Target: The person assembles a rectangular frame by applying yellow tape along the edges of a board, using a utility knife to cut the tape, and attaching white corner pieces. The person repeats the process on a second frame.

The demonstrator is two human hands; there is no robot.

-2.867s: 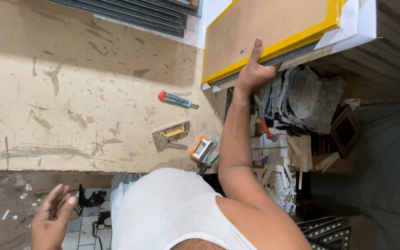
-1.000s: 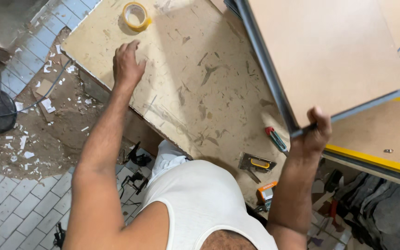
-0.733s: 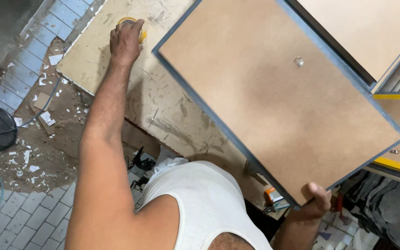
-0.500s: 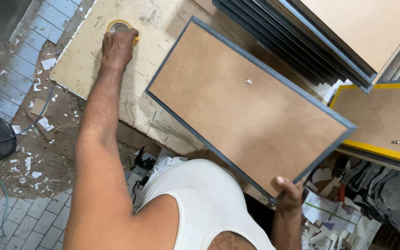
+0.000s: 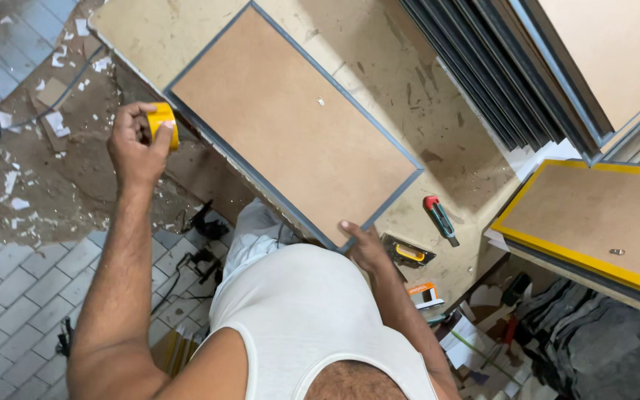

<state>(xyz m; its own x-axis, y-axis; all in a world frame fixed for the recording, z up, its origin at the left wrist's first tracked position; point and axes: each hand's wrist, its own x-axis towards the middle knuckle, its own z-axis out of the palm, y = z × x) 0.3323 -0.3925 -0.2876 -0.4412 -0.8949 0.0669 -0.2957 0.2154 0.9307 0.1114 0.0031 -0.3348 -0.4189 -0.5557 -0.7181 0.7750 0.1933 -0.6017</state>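
A brown board with a grey edge point(image 5: 294, 122) lies flat, back side up, on the worn desk point(image 5: 438, 111), and everything else can be placed from it. The right hand point(image 5: 368, 248) rests on the board's near corner, fingers point(image 5: 351, 231) spread flat on it rather than clamped; whether they curl under the edge I cannot tell. The left hand point(image 5: 136, 148) is off the board's left edge, beyond the desk and over the dusty floor point(image 5: 16, 222), its fingers closed around a roll of yellow tape point(image 5: 163, 124).

Judging from how things lie, the board is set down and steadied and the tape is in hand, but no yellow strip shows on the board's grey edge, so the taping looks not yet begun. To the right of the board, a second board point(image 5: 594, 222) already carries a yellow border along its edges, which suggests what a finished one looks like. Above and right of the board, a stack of grey-edged boards point(image 5: 512, 74) leans, untaped. Just right of the board's near corner lie a red-handled cutter point(image 5: 440, 219) and a yellow-and-black tool point(image 5: 407, 252).
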